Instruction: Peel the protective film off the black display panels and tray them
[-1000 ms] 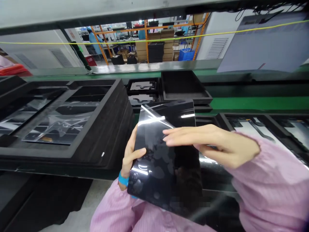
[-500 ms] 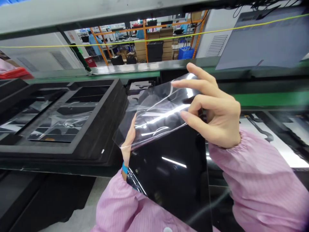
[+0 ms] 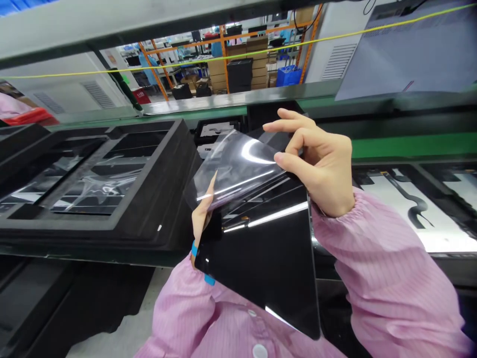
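A glossy black glass panel (image 3: 268,258) is tilted in front of me, over my lap. My left hand (image 3: 203,214) grips its left edge, mostly hidden behind the panel and the film. A clear protective film (image 3: 234,166) is lifted off the panel's upper part and curls up to the left. My right hand (image 3: 316,159) pinches the film's right edge between thumb and fingers, with the forefinger stretched out above it. Both arms are in pink sleeves.
A stack of black foam trays (image 3: 112,194) with crumpled clear film inside stands at the left. Another black tray (image 3: 410,204) with silvery panels lies at the right. A green conveyor belt (image 3: 391,146) runs behind. Small dark trays (image 3: 219,130) sit on it.
A second ago my right hand lay flat on the panel. It has since pinched the film and peeled it up and to the left, and the panel has tilted.
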Motion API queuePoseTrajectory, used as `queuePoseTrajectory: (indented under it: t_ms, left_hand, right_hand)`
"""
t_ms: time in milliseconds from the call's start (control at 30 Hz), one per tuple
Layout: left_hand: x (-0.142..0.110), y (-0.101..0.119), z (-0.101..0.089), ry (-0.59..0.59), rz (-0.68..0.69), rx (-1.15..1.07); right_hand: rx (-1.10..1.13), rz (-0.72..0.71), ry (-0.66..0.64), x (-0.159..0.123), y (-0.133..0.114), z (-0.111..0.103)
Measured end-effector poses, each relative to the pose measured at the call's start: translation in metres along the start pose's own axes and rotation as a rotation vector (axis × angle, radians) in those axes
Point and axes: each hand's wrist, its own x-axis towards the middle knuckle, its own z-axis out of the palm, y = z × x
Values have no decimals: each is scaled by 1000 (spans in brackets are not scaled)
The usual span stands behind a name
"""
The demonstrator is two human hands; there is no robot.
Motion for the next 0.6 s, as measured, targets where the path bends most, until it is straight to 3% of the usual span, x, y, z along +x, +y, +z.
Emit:
queuePoseTrajectory:
  t_ms: [200, 367, 600]
  left_hand:
    - [-3, -4, 3, -30, 136, 68]
    - [0, -3, 4, -82, 139, 86]
    - [-9, 20, 17, -34, 159, 84]
  right_hand:
    - [80, 60, 21, -3, 16, -1]
    - [150, 87, 44, -5, 22, 0]
    - [320, 39, 54, -6, 40, -6]
